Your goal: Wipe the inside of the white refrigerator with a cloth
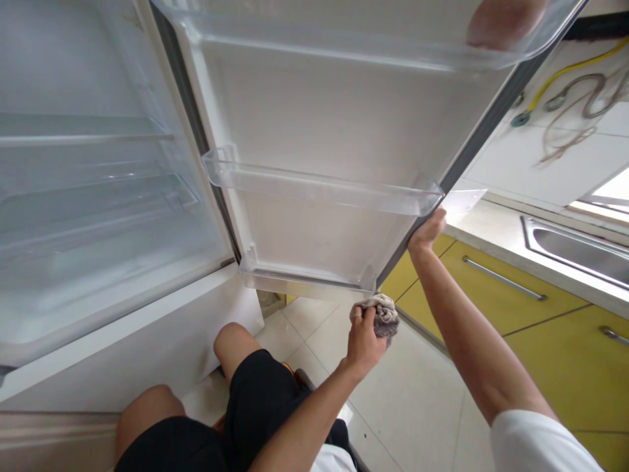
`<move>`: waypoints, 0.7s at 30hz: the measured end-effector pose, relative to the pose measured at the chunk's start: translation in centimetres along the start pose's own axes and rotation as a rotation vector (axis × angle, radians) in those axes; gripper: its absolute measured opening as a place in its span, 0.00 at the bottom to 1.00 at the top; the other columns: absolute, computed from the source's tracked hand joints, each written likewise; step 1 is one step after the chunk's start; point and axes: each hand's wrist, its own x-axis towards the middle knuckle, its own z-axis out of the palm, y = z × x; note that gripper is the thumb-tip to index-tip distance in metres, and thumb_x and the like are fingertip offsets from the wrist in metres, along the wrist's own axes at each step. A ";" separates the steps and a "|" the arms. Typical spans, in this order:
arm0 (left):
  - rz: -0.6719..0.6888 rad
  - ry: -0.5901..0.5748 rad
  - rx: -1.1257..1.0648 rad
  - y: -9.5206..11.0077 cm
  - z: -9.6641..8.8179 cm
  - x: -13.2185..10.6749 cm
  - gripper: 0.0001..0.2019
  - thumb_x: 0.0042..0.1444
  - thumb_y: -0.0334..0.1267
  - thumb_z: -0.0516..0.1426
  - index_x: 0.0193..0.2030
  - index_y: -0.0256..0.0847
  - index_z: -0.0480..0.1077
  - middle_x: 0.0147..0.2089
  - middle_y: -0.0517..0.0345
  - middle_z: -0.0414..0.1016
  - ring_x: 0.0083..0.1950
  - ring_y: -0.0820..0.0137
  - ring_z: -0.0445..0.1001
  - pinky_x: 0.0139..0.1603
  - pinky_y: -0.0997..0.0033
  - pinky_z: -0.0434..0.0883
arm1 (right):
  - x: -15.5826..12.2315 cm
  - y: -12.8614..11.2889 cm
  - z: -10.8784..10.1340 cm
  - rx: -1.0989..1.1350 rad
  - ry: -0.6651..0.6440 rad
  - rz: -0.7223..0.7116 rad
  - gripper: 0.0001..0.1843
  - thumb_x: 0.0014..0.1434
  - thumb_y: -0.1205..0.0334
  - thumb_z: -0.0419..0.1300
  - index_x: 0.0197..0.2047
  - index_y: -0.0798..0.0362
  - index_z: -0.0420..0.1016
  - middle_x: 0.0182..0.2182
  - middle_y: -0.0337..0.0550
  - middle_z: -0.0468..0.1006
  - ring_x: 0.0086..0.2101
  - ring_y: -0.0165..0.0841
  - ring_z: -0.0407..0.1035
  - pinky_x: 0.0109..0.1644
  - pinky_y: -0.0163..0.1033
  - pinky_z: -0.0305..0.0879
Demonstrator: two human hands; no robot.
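The fridge door [344,124] stands open in front of me, with clear door bins [319,190] on its inner side. My left hand [364,339] is closed round a grey crumpled cloth [384,314], held just under the door's lower right corner. My right hand [428,231] grips the door's outer edge beside the middle bin, fingers curled round it. The open fridge compartment [88,196] with glass shelves lies to the left. My bare knees [236,341] are bent below it.
Yellow cabinet fronts [540,314] with metal handles run along the right under a counter with a steel sink [574,249]. Cables [574,98] hang on the white wall above. A pinkish blurred shape [506,19] shows through the top bin. Pale floor tiles [417,393] lie below.
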 end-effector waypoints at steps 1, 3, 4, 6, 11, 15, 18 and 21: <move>-0.008 -0.034 -0.011 0.0 0.2 0.0 0.29 0.50 0.31 0.67 0.61 0.43 0.70 0.63 0.41 0.67 0.65 0.53 0.70 0.69 0.51 0.68 | 0.0 0.0 -0.1 -0.005 0.020 -0.009 0.17 0.69 0.64 0.41 0.27 0.51 0.58 0.26 0.32 0.56 0.27 0.26 0.52 0.32 0.32 0.55; -0.042 -0.081 -0.027 -0.1 0.4 -0.2 0.28 0.51 0.33 0.67 0.61 0.42 0.71 0.61 0.42 0.69 0.64 0.53 0.71 0.69 0.51 0.68 | -0.1 0.0 -0.2 -0.022 0.045 -0.033 0.17 0.69 0.63 0.43 0.27 0.52 0.60 0.26 0.32 0.57 0.28 0.26 0.53 0.33 0.32 0.57; -0.070 -0.095 -0.030 -0.1 0.4 -0.3 0.28 0.51 0.33 0.67 0.60 0.41 0.71 0.60 0.42 0.70 0.63 0.53 0.72 0.68 0.50 0.69 | -0.2 0.0 -0.3 -0.035 0.046 -0.044 0.17 0.69 0.62 0.44 0.27 0.52 0.61 0.26 0.32 0.58 0.28 0.26 0.54 0.33 0.32 0.57; -0.122 -0.113 -0.037 0.1 0.2 -0.6 0.28 0.50 0.33 0.67 0.59 0.39 0.72 0.58 0.42 0.72 0.60 0.53 0.74 0.67 0.50 0.70 | -0.5 -0.1 -0.3 -0.059 0.056 -0.058 0.17 0.69 0.62 0.43 0.28 0.52 0.62 0.26 0.33 0.58 0.28 0.27 0.54 0.34 0.33 0.58; -0.119 -0.112 -0.148 2.0 -1.6 -1.1 0.30 0.45 0.27 0.68 0.57 0.42 0.74 0.56 0.46 0.74 0.59 0.56 0.74 0.65 0.56 0.71 | -0.8 -0.3 -0.3 -0.060 0.047 -0.066 0.17 0.68 0.61 0.43 0.28 0.52 0.62 0.26 0.33 0.58 0.28 0.27 0.54 0.34 0.33 0.57; -0.126 0.027 -0.274 3.1 -4.1 -1.2 0.29 0.43 0.28 0.68 0.55 0.42 0.75 0.54 0.48 0.76 0.59 0.57 0.75 0.64 0.57 0.71 | -0.9 -0.7 -0.2 -0.062 0.016 -0.055 0.16 0.67 0.61 0.43 0.28 0.51 0.60 0.26 0.32 0.56 0.27 0.27 0.52 0.33 0.33 0.55; -0.148 0.204 -0.355 2.8 -6.3 -1.3 0.28 0.43 0.31 0.68 0.54 0.44 0.76 0.54 0.50 0.78 0.58 0.57 0.75 0.64 0.56 0.70 | -1.2 -1.4 -0.1 -0.083 0.023 -0.014 0.15 0.67 0.62 0.43 0.27 0.50 0.57 0.25 0.32 0.55 0.27 0.27 0.50 0.32 0.33 0.54; -0.188 0.429 -0.430 2.1 -9.3 -1.2 0.28 0.43 0.38 0.70 0.55 0.43 0.75 0.55 0.48 0.79 0.58 0.56 0.76 0.64 0.54 0.70 | -1.5 -2.1 0.0 -0.093 0.024 0.014 0.15 0.67 0.66 0.41 0.27 0.50 0.57 0.25 0.32 0.55 0.27 0.27 0.49 0.32 0.33 0.54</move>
